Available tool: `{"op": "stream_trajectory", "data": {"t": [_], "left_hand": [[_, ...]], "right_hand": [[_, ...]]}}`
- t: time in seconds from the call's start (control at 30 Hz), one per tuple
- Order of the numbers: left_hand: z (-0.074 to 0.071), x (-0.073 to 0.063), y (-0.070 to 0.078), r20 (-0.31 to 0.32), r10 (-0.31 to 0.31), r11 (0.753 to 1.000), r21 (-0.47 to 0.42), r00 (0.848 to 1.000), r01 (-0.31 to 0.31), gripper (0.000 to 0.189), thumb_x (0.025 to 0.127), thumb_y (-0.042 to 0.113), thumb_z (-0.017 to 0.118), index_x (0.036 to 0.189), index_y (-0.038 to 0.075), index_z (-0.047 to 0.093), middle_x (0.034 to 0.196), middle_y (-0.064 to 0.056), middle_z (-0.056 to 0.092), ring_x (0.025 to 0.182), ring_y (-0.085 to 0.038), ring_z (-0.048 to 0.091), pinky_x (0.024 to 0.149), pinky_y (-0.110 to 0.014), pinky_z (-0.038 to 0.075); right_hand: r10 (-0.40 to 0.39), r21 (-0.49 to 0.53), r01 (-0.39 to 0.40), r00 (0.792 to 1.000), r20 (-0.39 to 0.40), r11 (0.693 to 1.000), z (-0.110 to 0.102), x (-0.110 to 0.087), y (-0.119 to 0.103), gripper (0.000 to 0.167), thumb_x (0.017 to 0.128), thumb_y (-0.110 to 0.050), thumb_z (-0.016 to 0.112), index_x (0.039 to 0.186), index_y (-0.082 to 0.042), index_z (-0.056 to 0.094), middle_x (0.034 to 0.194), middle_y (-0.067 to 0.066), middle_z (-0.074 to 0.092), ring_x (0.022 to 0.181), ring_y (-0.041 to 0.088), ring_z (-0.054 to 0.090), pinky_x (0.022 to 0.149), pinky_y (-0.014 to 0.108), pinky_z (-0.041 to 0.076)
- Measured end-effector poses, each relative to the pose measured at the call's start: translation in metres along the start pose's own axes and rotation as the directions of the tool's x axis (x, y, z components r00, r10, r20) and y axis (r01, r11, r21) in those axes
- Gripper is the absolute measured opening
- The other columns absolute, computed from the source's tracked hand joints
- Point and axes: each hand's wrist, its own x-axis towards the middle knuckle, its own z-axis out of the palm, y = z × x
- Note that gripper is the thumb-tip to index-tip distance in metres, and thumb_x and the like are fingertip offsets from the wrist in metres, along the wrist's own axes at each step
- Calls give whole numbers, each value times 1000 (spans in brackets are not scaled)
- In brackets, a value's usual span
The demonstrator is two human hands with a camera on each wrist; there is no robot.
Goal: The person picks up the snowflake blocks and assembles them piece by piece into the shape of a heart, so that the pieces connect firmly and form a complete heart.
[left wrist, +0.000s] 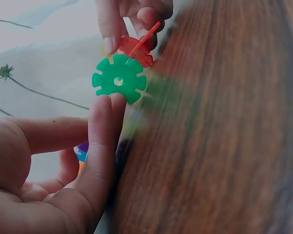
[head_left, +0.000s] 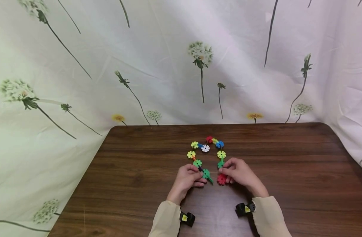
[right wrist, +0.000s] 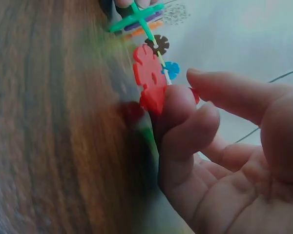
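A chain of notched plastic snowflake discs lies on the table in a rough heart outline, its two lower ends apart. My left hand (head_left: 185, 181) grips the lower left end, fingertips right at the edge of a green disc (left wrist: 107, 66). Another green disc stands edge-on at that end's tip. My right hand (head_left: 241, 171) holds the lower right end, thumb and finger by a green disc (head_left: 220, 164) and fingertips behind a red disc (right wrist: 149, 73). At the top of the outline are a white disc (head_left: 205, 148), a blue disc (head_left: 219, 144) and yellow ones.
The brown wooden table (head_left: 133, 204) reaches back to a white cloth backdrop (head_left: 169, 65) printed with dandelions. Black straps with small devices (head_left: 187, 218) sit at both wrists, beside the beige sleeves (head_left: 166, 219).
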Motion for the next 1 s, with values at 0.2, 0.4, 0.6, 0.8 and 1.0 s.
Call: {"op": "stream_trajectory", "data": {"t": [0.2,0.4,0.6,0.8,1.0], "left_hand": [[1,0,1,-13,15,1000,-13,1000,-15,15,89,-8,58,98,-4,48,83,-13,67,67,-16,70,65,-34,61],[2,-1,1,-20,30,1000,1,999,-30,13,89,-7,58,98,-5,49,82,-12,67,67,-15,70,67,-33,61],[2,0,1,-37,55,998,15,998,-54,12,89,-6,60,96,-5,50,81,-12,65,68,-15,70,67,-31,60],[3,2,-2,-41,52,998,24,998,-51,12,88,-7,60,95,-5,50,77,-9,63,66,-14,69,66,-29,60],[2,4,-3,-63,58,998,24,996,-56,12,88,-7,61,94,-5,51,77,-10,63,65,-13,69,65,-28,60]], "right_hand": [[-10,22,9,999,46,1000,3,-1,-3,28,88,-16,70,100,6,57,64,5,66,53,11,60,52,28,55],[-9,52,4,996,84,999,6,-1,-3,27,88,-15,70,99,5,56,65,5,67,53,10,62,53,29,56],[-21,81,13,995,101,997,9,-1,-5,27,88,-13,70,100,6,55,64,6,67,53,10,63,53,31,57],[-10,82,2,995,103,997,12,-1,-6,28,88,-13,70,100,7,54,64,7,67,53,11,64,54,32,58],[36,106,-44,996,77,993,15,0,-5,26,87,-11,70,99,6,54,66,7,68,53,11,65,55,32,59]]}}
